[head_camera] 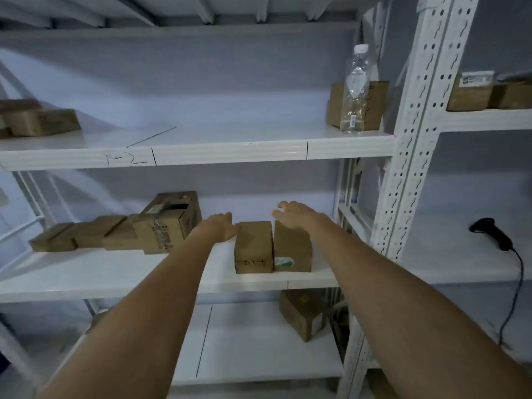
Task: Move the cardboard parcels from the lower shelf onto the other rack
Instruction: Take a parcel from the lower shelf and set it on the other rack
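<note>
Two small cardboard parcels stand side by side on the middle shelf (144,277): the left parcel (253,249) has handwriting on its front, the right parcel (292,249) has a green and white sticker. My left hand (223,228) rests against the left side of the left parcel, fingers flat. My right hand (293,216) hovers over the top rear of the right parcel with fingers spread. Neither hand has closed around a parcel. Further left on the same shelf lies a row of flat parcels (86,234) and a larger taped box (169,223).
A clear plastic bottle (355,90) stands before a box (374,106) on the upper shelf. More boxes (37,120) sit upper left. One parcel (303,318) lies on the bottom shelf. Beyond the perforated post (414,156), the other rack holds boxes (489,92) and a black scanner (495,234).
</note>
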The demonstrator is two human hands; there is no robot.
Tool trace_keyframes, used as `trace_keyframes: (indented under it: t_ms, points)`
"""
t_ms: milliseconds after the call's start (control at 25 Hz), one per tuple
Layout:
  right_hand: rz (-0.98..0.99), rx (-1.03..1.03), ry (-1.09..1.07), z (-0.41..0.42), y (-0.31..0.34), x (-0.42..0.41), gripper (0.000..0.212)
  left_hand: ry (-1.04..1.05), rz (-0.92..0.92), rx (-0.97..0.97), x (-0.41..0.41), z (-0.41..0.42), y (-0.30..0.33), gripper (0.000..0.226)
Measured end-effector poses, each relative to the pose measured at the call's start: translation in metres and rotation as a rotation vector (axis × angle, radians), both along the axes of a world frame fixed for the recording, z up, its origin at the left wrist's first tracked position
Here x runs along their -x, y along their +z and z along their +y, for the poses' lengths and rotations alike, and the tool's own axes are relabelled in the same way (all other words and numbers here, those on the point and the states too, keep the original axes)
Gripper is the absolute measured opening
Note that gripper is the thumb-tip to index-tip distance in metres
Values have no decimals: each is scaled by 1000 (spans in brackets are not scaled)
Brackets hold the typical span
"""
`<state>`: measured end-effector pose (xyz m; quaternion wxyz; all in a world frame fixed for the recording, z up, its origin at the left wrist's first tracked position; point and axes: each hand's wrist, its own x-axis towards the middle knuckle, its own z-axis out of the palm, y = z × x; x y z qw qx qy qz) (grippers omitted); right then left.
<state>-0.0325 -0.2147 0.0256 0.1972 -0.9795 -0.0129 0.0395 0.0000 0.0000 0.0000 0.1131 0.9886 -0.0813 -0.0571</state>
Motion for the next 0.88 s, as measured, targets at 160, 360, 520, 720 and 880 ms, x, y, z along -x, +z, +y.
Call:
trace_keyframes:
  t_ms: [160, 360, 520, 720, 880]
  points:
    - [116, -65, -65, 22, -30, -69, 64, -3, 9, 120, -70, 11, -33, 53]
    - [227, -277, -177, 41, -89, -123, 62, 8, 160, 248, -120, -2, -100, 53]
    - [234, -287, -258, 38, -126, -152, 60, 126, 262, 340, -152, -3, -137, 52]
    - [286, -251, -240, 30, -136, -184, 63, 237, 326, 469, -172, -3, -152, 70]
    - [354, -178, -191, 35, -136, -202, 65, 319, 395, 567, -180, -8, -163, 66]
